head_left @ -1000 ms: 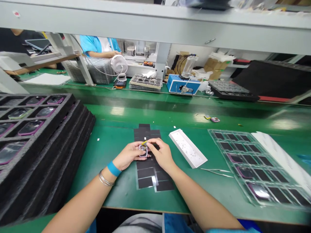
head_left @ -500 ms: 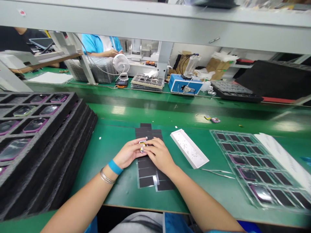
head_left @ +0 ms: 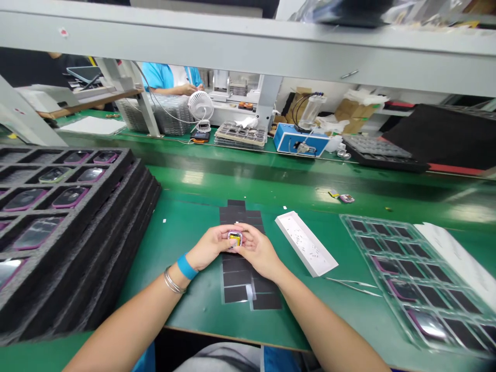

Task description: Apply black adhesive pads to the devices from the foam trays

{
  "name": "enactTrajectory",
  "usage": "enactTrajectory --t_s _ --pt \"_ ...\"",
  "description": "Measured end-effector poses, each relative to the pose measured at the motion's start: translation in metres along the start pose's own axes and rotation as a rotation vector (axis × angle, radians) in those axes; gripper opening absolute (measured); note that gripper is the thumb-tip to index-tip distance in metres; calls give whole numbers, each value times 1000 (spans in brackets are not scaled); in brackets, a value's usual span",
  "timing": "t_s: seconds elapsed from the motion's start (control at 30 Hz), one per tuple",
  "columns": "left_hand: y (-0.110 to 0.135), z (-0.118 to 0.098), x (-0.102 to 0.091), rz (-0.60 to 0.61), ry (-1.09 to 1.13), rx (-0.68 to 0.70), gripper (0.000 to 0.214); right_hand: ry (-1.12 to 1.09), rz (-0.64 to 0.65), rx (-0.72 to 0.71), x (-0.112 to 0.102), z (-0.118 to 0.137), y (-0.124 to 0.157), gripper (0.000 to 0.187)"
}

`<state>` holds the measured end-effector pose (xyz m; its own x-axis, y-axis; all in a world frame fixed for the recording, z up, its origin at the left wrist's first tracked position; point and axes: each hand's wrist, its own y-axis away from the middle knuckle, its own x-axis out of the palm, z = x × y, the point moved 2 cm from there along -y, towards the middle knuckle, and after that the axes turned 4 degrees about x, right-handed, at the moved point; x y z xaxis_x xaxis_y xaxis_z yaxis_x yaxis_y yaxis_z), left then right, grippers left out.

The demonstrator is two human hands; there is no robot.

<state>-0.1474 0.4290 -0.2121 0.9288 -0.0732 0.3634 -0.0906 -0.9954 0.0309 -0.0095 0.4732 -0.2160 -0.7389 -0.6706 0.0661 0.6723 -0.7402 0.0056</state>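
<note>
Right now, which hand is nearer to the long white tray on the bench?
Right. The right hand is close beside the long white tray, not touching it, while the left hand sits farther off, on the right hand's other side.

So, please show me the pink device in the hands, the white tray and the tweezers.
Pink device (head_left: 235, 239): head view, on its yellow centre.
White tray (head_left: 306, 244): head view, on its top face.
Tweezers (head_left: 353, 287): head view, on the shanks.

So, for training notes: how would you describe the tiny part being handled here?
On the green workbench, find the person's left hand and right hand meeting at centre. Between them is a small pink-framed part with a yellow patch, the only such piece in hand.
</note>
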Motion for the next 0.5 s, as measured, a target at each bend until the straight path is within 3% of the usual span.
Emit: enactTrajectory --t_s 0.3,0.5 --pt "5 -11 9 -48 -37 40 38 9 -46 -96 8 0 8 48" --pt "1 -4 2 -65 88 -52 46 -60 -13 -18 0 -3 -2 60"
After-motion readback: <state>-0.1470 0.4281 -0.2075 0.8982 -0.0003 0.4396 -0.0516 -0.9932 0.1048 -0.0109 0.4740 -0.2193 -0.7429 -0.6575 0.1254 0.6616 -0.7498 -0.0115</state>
